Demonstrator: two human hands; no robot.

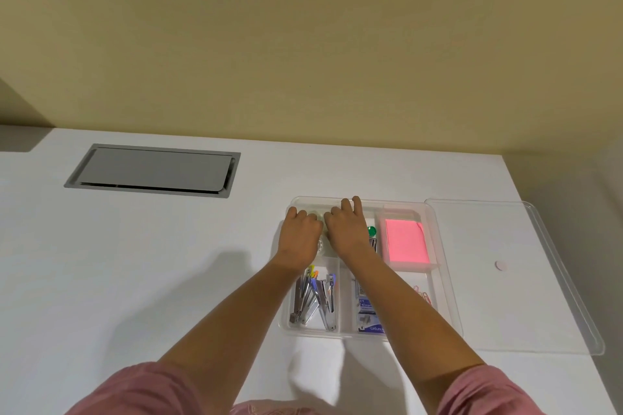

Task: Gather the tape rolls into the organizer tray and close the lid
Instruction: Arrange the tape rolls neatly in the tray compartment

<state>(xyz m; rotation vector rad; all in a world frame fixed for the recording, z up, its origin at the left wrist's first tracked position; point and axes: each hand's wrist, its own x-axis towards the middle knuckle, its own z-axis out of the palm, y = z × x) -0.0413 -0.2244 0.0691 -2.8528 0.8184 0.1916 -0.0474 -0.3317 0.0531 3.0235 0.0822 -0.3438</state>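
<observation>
Two clear tape rolls are sitting in the far left compartment of the tray (337, 335), mostly hidden under the hands. One roll (320, 246) is showing in the gap between the wrists, round and glossy. The other tape roll (314, 214) is peeking out past the left knuckles.

The left hand (300, 232) is lying palm down with its fingers bent over that far roll; I cannot tell whether it is gripping it. The right hand (347, 229) is lying flat beside it, fingers spread and straight, tips reaching the tray's far wall, holding nothing that shows.

The tray is clear, thin plastic, rectangular with dividers, and is holding metal staplers (313, 300), staple boxes (365, 308), a green round pin (372, 231), a square pink note pad (406, 241) and paper clips (423, 295).

The clear lid (539, 296) is lying flat just right of the tray on the smooth white table (135, 280). A grey metal hatch (155, 170) is sitting flush in the table, well to the left.
</observation>
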